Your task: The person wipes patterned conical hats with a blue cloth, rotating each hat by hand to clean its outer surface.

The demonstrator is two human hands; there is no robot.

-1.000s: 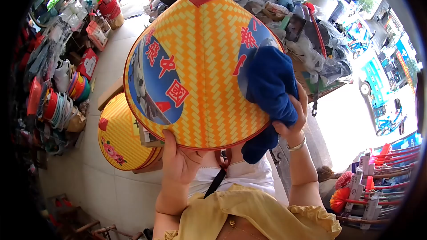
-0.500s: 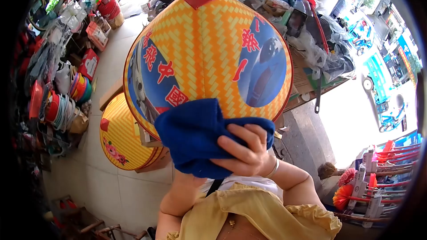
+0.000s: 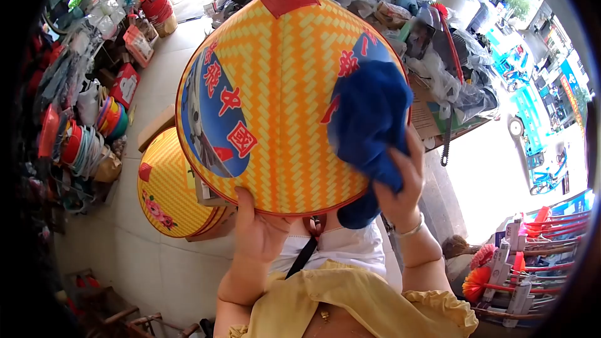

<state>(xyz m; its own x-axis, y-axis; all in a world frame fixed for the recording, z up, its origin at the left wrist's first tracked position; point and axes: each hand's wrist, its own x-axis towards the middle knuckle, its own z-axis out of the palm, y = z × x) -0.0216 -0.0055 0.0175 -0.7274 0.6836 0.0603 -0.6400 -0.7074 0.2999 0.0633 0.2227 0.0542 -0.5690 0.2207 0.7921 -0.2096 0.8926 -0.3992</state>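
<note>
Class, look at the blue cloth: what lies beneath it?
The yellow conical hat. Beside the blue cloth, part of a blue panel with red characters shows; most of the panel is covered.

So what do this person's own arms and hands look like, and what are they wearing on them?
The left hand and right hand are both ungloved. A slim, pale, shiny bangle circles the right wrist; none shows on the left. The right sleeve is short and mustard-yellow, with gathered ruffles; only a sliver of the left sleeve is visible.
</note>
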